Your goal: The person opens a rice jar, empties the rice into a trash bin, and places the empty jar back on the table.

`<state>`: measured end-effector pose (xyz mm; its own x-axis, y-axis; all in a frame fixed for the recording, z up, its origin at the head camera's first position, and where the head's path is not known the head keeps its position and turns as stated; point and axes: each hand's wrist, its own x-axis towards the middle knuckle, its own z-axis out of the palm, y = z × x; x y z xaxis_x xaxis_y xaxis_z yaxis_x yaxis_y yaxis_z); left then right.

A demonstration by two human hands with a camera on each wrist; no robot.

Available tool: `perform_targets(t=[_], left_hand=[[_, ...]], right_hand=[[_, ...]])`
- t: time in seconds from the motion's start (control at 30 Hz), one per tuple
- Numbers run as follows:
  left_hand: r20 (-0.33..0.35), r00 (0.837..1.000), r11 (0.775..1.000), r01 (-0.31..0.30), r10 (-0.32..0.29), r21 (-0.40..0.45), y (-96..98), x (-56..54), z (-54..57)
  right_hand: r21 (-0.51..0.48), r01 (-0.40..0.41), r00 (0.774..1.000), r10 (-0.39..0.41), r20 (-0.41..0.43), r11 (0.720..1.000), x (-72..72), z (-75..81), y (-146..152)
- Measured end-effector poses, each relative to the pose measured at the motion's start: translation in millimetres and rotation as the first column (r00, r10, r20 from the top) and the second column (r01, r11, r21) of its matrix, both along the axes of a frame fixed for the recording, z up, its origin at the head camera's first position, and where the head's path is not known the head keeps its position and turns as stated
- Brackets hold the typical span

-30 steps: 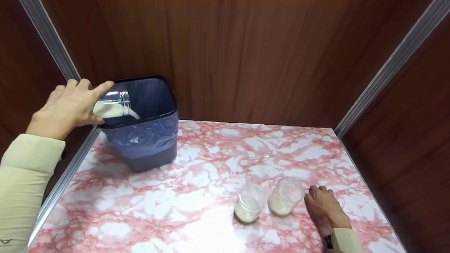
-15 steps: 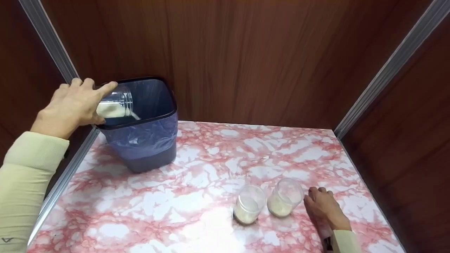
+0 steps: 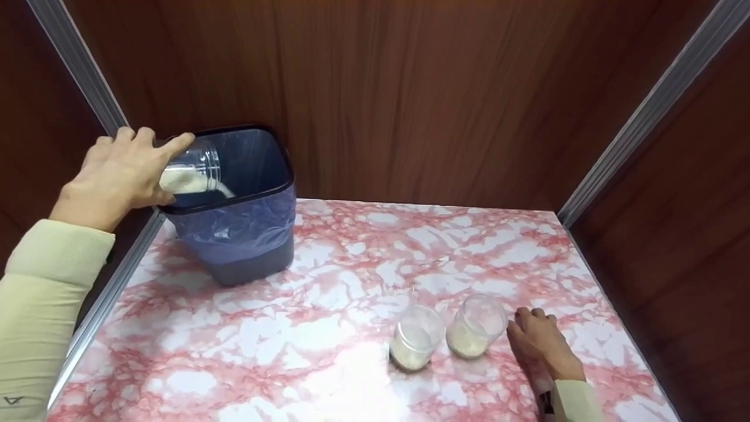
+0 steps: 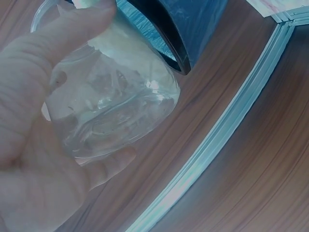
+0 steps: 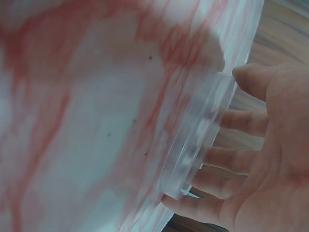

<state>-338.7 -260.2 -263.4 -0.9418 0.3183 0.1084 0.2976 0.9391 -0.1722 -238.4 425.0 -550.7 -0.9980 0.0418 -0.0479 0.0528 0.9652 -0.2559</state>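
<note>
My left hand [image 3: 117, 173] grips a clear jar [image 3: 199, 153], tipped on its side over the bin rim. Pale grains [image 3: 184, 180] lie along the jar's lower wall, and a thin stream falls from its mouth into the bin [image 3: 252, 261]. In the left wrist view the thumb lies across the jar [image 4: 116, 96], whose base faces the camera. Down on the table at the right, my right hand [image 3: 540, 343] holds a round clear lid [image 5: 200, 130] by its edge, thumb and fingers spread around it. The lid is hidden by the hand in the head view.
Two clear cups [image 3: 417, 337] with pale grains at the bottom stand left of my right hand. A bluish bag lines the bin. Wood-look panels [image 3: 410, 99] with metal corner strips [image 3: 638, 117] enclose the pink-and-white marbled table [image 3: 328, 281] at the back and sides.
The left hand has shifted slightly right with the jar over the bin. Grains keep pouring out. The right hand and both cups have stayed in place.
</note>
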Motion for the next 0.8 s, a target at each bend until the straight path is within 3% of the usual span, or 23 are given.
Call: perform_targets(t=[0.4, 0.8], left_hand=[[-0.066, 0.998, 0.999, 0.017, -0.02, -0.04, 0.7, 2.2, -0.9], [-0.081, 0.996, 0.997, 0.035, -0.04, -0.067, 2.8, 3.1, -0.5]], right_hand=[[0.015, -0.029, 1.0, 0.029, 0.005, 0.999, 0.5, -3.0, 0.8], [0.026, -0.034, 0.999, 0.034, -0.003, 0.999, 1.8, -3.8, -1.4]])
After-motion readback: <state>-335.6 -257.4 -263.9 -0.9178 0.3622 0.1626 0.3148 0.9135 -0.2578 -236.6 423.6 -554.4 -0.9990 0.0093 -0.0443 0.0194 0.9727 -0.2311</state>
